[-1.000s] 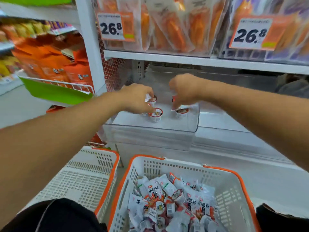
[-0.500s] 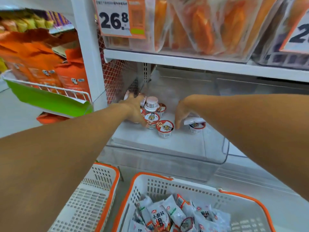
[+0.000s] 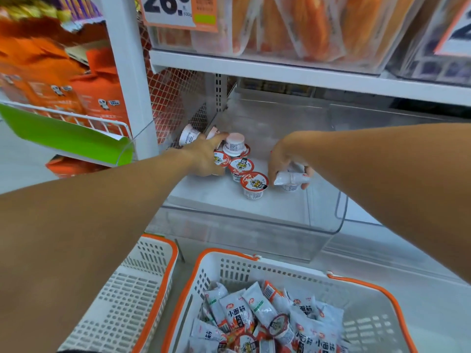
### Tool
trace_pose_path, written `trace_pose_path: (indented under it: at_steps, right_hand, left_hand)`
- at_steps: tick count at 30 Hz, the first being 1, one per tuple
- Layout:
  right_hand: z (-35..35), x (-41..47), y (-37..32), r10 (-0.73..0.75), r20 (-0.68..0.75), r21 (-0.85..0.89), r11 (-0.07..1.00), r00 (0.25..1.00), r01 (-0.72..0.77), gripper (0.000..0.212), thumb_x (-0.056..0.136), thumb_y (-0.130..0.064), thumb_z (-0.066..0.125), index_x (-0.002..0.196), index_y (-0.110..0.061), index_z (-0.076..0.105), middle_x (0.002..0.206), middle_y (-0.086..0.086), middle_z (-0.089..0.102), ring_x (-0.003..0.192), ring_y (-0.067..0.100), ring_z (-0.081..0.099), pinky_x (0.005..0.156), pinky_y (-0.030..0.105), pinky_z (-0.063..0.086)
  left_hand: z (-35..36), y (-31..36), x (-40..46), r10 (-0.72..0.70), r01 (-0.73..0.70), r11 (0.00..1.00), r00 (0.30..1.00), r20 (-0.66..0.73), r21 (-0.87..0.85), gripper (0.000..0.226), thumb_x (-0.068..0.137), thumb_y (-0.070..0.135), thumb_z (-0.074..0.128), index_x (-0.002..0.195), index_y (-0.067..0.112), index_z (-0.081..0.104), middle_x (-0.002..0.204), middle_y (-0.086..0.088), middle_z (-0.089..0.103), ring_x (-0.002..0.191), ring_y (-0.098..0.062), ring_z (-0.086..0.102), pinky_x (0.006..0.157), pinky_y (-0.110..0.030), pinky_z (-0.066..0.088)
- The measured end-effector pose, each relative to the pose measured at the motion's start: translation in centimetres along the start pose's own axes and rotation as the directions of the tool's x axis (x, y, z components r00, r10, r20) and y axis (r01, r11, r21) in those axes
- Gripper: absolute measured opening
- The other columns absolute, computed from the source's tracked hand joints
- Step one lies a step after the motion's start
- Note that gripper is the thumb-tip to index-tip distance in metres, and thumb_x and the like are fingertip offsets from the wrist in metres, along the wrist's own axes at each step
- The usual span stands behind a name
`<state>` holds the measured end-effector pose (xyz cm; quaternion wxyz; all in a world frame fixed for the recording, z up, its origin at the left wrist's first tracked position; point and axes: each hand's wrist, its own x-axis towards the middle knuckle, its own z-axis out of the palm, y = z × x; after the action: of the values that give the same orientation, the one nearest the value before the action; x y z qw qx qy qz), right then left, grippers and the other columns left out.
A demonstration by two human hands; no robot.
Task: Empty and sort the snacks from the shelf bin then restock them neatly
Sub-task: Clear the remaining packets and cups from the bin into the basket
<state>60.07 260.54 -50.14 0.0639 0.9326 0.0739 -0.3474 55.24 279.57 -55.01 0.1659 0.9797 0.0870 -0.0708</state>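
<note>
A clear plastic shelf bin (image 3: 254, 233) stands on the lower shelf. Several small white snack cups with red lids (image 3: 254, 184) stand in a cluster at its left side. One cup (image 3: 235, 143) lies stacked upside down on the cluster, and another cup (image 3: 188, 135) lies tipped behind my left hand. My left hand (image 3: 204, 159) rests against the cluster, its fingers around the leftmost cups. My right hand (image 3: 285, 159) holds a white snack packet (image 3: 290, 178) over one more cup (image 3: 289, 187).
A white basket with orange rim (image 3: 280, 272) below the bin holds several white snack packets (image 3: 239, 314) and cups. A second white basket (image 3: 122, 301) sits to its left. Bins of orange snacks (image 3: 280, 26) fill the shelf above. A white upright post (image 3: 127, 72) stands left.
The view has closed in on the bin. Both hands stay almost where they were half a second ago; a second ago they were nearer the bin's front, holding cups.
</note>
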Motion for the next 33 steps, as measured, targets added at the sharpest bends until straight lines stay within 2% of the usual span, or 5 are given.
trace_pose_path:
  at_steps: [5,10,15,28,33]
  right_hand:
    - [0.3,0.5,0.0,-0.013,-0.015,0.093,0.996,1.0,0.014,0.025,0.1,-0.018,0.056,0.114,0.002,0.048,0.091,0.02,0.054,0.075,0.033,0.054,0.063,0.038,0.053]
    - [-0.2,-0.2,-0.2,-0.047,-0.019,0.259,0.965,0.999,0.051,0.014,0.093,-0.013,0.061,0.089,0.0,0.057,0.071,0.015,0.062,0.06,0.027,0.058,0.054,0.034,0.054]
    - [-1.2,-2.2,0.1,-0.188,-0.168,0.299,0.926,0.968,0.232,0.046,0.086,-0.009,0.07,0.127,-0.008,0.052,0.098,0.018,0.062,0.07,0.031,0.064,0.065,0.045,0.06]
    - [0.0,-4.0,1.5,-0.293,-0.185,0.432,0.833,0.938,0.346,0.064,0.076,-0.002,0.077,0.128,-0.02,0.046,0.114,0.02,0.061,0.084,0.039,0.069,0.068,0.052,0.06]
    - [0.0,-4.8,1.8,-0.287,-0.19,0.45,0.825,0.939,0.343,0.07,0.074,-0.001,0.079,0.131,-0.023,0.045,0.114,0.019,0.058,0.086,0.039,0.068,0.063,0.048,0.061]
  left_hand:
    - [-0.3,0.0,-0.6,-0.001,-0.001,0.985,1.0,-0.011,-0.172,0.074,0.079,0.037,0.079,0.138,0.046,0.035,0.124,-0.007,0.043,0.099,-0.033,0.061,0.069,-0.049,0.062]
    - [0.7,-0.1,-1.4,0.08,-0.081,0.997,0.994,-0.076,-0.004,0.04,0.088,0.039,0.071,0.122,0.024,0.056,0.119,-0.006,0.043,0.104,-0.026,0.05,0.096,-0.037,0.045]
    - [0.9,0.1,-2.0,0.133,-0.14,0.99,0.977,-0.164,-0.034,0.025,0.087,0.032,0.074,0.106,0.018,0.065,0.108,-0.004,0.059,0.1,-0.026,0.056,0.085,-0.035,0.045]
    - [-0.2,-0.4,-5.0,0.179,-0.199,0.977,0.959,-0.22,-0.072,0.014,0.087,0.004,0.067,0.093,0.014,0.075,0.093,-0.001,0.07,0.088,-0.017,0.058,0.084,-0.034,0.051]
    - [-0.2,-0.3,-5.6,0.187,-0.188,0.981,0.982,0.028,0.039,0.018,0.087,0.006,0.062,0.097,0.018,0.07,0.109,-0.004,0.06,0.1,-0.022,0.058,0.088,-0.035,0.049]
